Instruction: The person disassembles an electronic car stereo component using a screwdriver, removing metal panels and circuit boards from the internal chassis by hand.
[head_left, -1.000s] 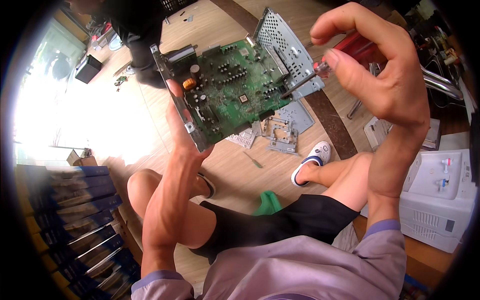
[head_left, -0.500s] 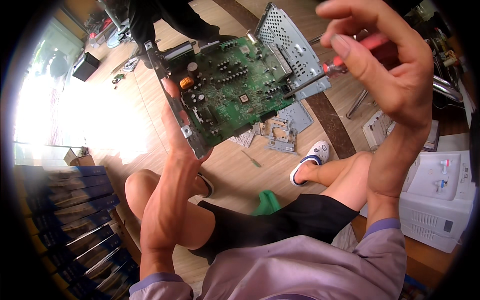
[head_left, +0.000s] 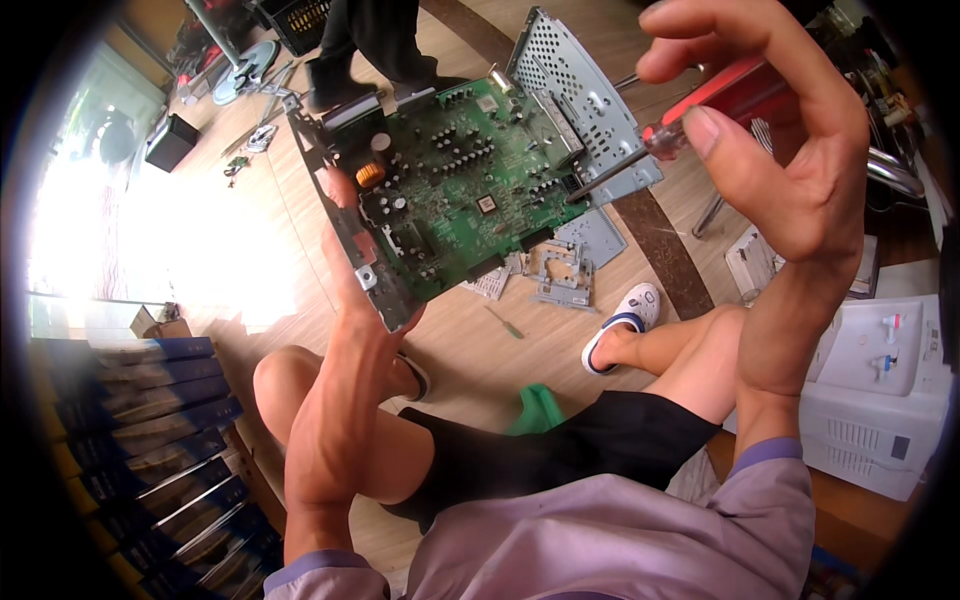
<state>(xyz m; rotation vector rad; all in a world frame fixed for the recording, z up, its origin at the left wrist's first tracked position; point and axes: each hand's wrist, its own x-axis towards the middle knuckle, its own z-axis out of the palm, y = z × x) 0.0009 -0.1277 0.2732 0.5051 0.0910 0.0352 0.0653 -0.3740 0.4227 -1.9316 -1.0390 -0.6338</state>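
Note:
A green circuit board point(head_left: 455, 215) sits in a metal frame, tilted toward me above the floor. My left hand point(head_left: 350, 270) is closed round the frame's left edge; part of its fingers is hidden behind the metal. From the frame's right side rises a perforated metal panel point(head_left: 590, 100). My right hand point(head_left: 790, 150) holds a screwdriver point(head_left: 715, 100) with a red handle, thumb and fingers round the grip. Its shaft slants down to the left, and the tip meets the board's right corner beside a small black connector.
Loose metal brackets point(head_left: 562, 272) and a small screwdriver point(head_left: 505, 322) lie on the floor beyond my knees. A green object point(head_left: 537, 408) is between my legs. Stacked blue boxes point(head_left: 150, 440) stand left, a white water dispenser point(head_left: 870, 400) right. Another person's legs point(head_left: 375, 50) are behind the board.
The screwdriver's handle has turned slightly in my right hand, and my thumb has shifted right. The board has moved slightly. The other person's legs have shifted right.

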